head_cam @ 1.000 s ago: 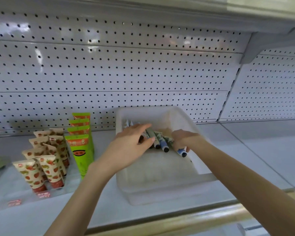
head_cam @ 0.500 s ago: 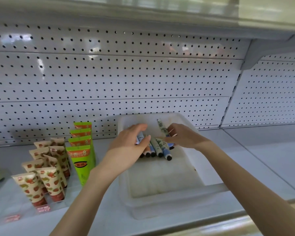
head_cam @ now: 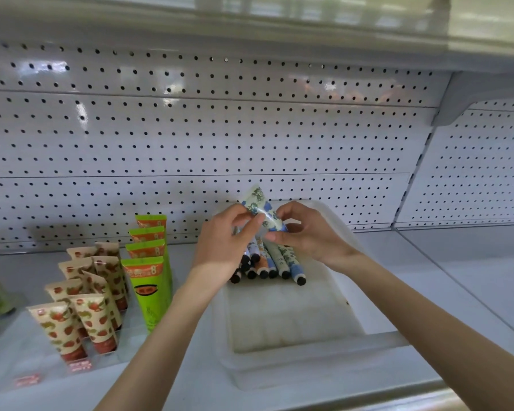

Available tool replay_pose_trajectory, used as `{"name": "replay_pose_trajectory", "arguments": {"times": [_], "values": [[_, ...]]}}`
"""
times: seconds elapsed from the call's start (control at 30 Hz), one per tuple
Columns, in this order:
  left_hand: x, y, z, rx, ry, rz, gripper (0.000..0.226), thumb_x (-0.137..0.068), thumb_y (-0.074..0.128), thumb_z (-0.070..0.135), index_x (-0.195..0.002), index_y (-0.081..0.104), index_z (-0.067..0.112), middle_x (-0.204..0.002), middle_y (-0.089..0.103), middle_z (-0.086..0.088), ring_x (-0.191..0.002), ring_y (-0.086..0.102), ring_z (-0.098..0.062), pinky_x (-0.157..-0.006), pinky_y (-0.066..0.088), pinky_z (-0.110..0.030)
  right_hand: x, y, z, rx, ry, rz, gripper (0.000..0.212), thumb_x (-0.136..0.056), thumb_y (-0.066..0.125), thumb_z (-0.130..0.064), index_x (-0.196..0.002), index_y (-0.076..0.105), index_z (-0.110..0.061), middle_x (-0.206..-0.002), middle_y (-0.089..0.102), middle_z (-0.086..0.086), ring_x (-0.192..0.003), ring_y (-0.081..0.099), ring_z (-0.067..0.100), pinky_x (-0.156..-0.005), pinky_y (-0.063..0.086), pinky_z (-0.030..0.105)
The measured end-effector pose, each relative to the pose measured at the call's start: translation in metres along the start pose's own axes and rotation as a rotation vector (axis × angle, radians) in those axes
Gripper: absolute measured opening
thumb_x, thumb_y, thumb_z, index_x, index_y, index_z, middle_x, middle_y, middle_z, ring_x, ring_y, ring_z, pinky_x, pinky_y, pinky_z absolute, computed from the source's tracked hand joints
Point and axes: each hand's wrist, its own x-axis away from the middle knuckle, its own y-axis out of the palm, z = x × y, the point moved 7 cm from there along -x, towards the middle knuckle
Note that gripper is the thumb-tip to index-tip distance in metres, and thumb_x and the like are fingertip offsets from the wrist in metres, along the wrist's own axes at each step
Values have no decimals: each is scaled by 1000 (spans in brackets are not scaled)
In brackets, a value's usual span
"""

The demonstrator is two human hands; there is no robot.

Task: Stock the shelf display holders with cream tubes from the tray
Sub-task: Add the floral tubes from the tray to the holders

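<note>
Blue-patterned cream tube [head_cam: 260, 209] lifted above tray [head_cam: 350, 295], crimped end up. My left hand [head_cam: 221, 247] and right hand [head_cam: 304, 232] both pinch it. Remaining tubes [head_cam: 275, 262] lie in tray. Step: pick-up. Next, I judge: carry left, seat upright in empty holder beside green tubes [head_cam: 149, 271].

I see white tubes [head_cam: 275, 258] with blue leafy prints and black caps at centre frame, one [head_cam: 261, 209] raised above them showing the same blue-on-cream pattern. The tray [head_cam: 294, 360] under them is translucent white. Left of it, lime-green tubes [head_cam: 149, 280] carry orange bands (some print is too blurred to read). At lower left, cream tubes [head_cam: 80, 310] have red fruit motifs and red caps. The pegboard [head_cam: 190, 137] is white with dark holes.
</note>
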Motion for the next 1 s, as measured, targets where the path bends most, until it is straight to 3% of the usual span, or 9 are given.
{"name": "replay_pose_trajectory", "arguments": {"times": [0.1, 0.2, 0.4, 0.47, 0.53, 0.6, 0.77, 0.93, 1.0], "values": [[-2, 0, 1, 74, -13, 13, 9, -84, 67, 26, -93, 65, 25, -92, 68, 11, -94, 64, -5, -83, 49, -23, 1, 3, -3, -14, -28, -9, 27, -73, 77, -9, -86, 54, -17, -86, 58, -7, -65, 57, 0, -68, 46, 15], [-2, 1, 0, 146, -44, 24, 11, -84, 67, 18, -86, 64, 29, -86, 68, 13, -83, 64, 2, -73, 48, -12, 2, 8, -7, 9, -55, -32, 26, -74, 76, -7, -85, 54, -16, -82, 57, -8, -64, 56, -2, -64, 44, 11], [1, -8, 2, 265, -65, 89, 5, -86, 64, 14, -89, 63, 18, -83, 66, 12, -69, 62, 10, -69, 49, -9, 1, -13, -9, -154, 12, 68, 20, -90, 56, -30, -95, 58, -12, -98, 63, 0, -92, 65, 9, -79, 56, 25], [1, -12, -1, 273, -84, 93, 2, -87, 62, 15, -87, 62, 18, -84, 67, 6, -72, 63, 2, -75, 52, -22, -2, -20, 7, -149, 115, 98, 19, -94, 54, -28, -100, 57, -11, -100, 61, 1, -97, 62, 12, -78, 55, 24], [2, -13, -2, 275, -112, 78, 3, -88, 61, 18, -89, 62, 15, -90, 69, -4, -82, 65, -14, -78, 53, -36, -4, -18, 28, 69, 231, 62, 18, -95, 54, -22, -109, 53, -11, -106, 56, 1, -97, 59, 16, -78, 53, 23], [4, -13, -4, 299, -140, 62, 12, -88, 60, 19, -94, 61, 9, -98, 68, -13, -90, 65, -23, -76, 55, -41, -6, -15, 46, 382, 293, 6, 25, -94, 52, -17, -119, 50, -12, -113, 53, 2, -94, 56, 17, -78, 50, 25], [9, -13, -3, 308, -144, 24, 19, -89, 59, 20, -102, 61, 7, -101, 68, -9, -87, 66, -12, -68, 57, -28, -2, -5, 79, 723, 411, -108, 47, -92, 53, -14, -135, 34, -7, -130, 46, 14, -112, 49, 25, -83, 41, 28], [14, -11, -1, 329, -156, -41, 13, -91, 57, 18, -101, 59, 10, -95, 69, -6, -77, 67, -8, -64, 57, -26, 5, -12, 93, 688, 551, -101, 40, -89, 59, -23, -123, 44, -7, -116, 52, 10, -104, 54, 25, -86, 47, 33], [16, -10, 1, 348, -158, -67, 14, -91, 56, 17, -103, 59, 9, -94, 69, -6, -73, 67, -5, -62, 57, -23, 5, -13, 94, 595, 570, -90, 22, -85, 63, -20, -102, 55, -8, -96, 58, 8, -91, 59, 24, -81, 50, 33]]}}
